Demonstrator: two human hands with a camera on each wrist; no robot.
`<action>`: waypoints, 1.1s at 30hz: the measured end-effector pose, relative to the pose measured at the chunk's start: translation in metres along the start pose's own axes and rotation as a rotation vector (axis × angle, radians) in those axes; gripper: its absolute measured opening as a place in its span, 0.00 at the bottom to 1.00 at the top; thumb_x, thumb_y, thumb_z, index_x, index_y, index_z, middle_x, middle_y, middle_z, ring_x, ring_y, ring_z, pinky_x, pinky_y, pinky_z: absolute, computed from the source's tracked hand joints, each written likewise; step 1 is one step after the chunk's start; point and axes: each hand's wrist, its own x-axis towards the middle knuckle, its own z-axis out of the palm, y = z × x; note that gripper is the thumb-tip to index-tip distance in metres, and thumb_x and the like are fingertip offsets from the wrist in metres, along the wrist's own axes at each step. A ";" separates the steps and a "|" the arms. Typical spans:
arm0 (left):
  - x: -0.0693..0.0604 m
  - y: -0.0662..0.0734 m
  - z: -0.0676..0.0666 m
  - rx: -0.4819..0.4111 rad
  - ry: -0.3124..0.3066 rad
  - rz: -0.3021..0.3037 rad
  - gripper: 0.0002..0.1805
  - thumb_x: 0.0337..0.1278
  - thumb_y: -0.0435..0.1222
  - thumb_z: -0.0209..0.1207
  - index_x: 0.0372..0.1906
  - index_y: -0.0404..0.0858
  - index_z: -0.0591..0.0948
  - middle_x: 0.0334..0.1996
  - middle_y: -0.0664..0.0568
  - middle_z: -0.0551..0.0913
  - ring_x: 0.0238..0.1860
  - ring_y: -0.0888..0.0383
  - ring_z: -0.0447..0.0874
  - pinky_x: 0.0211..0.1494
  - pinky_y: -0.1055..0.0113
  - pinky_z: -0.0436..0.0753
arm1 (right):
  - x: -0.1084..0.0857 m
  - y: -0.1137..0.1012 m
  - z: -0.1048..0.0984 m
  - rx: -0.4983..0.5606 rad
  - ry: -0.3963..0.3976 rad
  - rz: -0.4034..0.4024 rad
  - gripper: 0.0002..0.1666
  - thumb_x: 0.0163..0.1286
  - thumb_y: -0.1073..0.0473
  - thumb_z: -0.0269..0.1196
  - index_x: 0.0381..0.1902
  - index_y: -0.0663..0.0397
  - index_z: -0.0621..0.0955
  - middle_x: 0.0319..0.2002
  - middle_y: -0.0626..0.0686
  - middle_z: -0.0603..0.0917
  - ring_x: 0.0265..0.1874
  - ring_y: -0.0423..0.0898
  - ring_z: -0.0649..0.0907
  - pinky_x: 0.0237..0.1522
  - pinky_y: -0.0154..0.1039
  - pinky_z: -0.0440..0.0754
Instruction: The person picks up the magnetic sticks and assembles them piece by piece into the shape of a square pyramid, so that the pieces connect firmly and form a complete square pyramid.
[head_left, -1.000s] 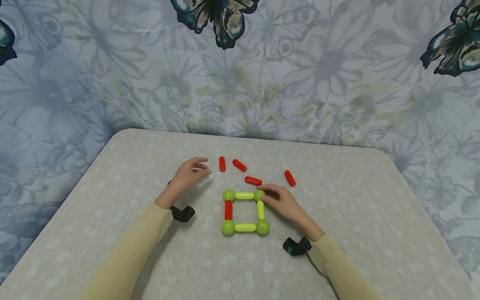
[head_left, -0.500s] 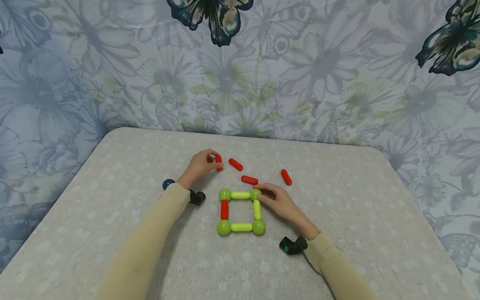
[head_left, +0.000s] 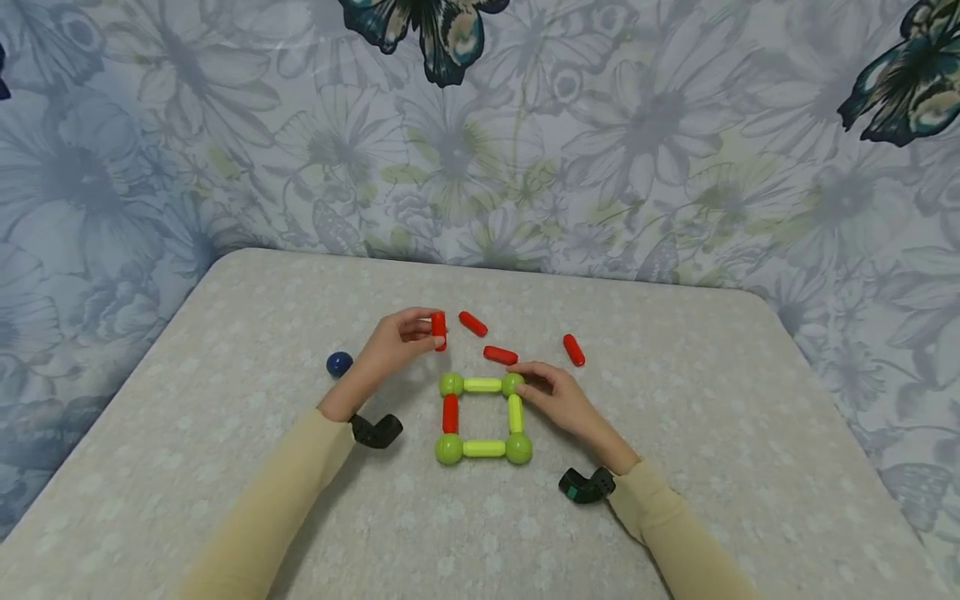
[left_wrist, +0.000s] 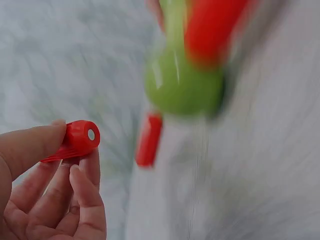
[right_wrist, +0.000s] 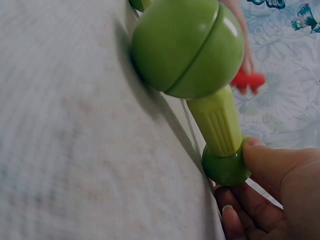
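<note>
- We see the left hand (head_left: 397,340) pinching a ridged red rod (head_left: 438,330) between thumb and fingers, clear of the tabletop (head_left: 487,542); a pale round spot (left_wrist: 91,134) marks the end facing the left wrist camera.
- We find the right hand (head_left: 562,402) pinching the far right corner ball (head_left: 512,383) of a square frame (head_left: 483,448), thumb on the near side, fingertips on the far side.
- That frame lies on the table between the two forearms; we count four green balls at its corners, joined by three yellow-green rods (head_left: 515,414) and, along its left side, one red connecting rod (head_left: 450,414).
- Beyond the frame we see three loose red rods: a slanted rod (head_left: 472,323) just right of the held one, another rod (head_left: 500,356) near the right fingertips, and a third rod (head_left: 573,350) farther right.
- We notice a dark blue ball (head_left: 340,364) just beside the left wrist, on its outer side.
- Behind the table we see a wall covering (head_left: 660,167) printed with flowers and butterflies.
</note>
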 end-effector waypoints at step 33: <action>-0.063 -0.016 0.014 -0.135 -0.324 0.200 0.15 0.60 0.31 0.60 0.52 0.32 0.78 0.48 0.44 0.80 0.51 0.51 0.76 0.52 0.60 0.76 | -0.006 -0.035 -0.016 -0.058 -0.063 0.062 0.25 0.69 0.67 0.57 0.62 0.70 0.68 0.53 0.66 0.75 0.49 0.58 0.76 0.50 0.51 0.73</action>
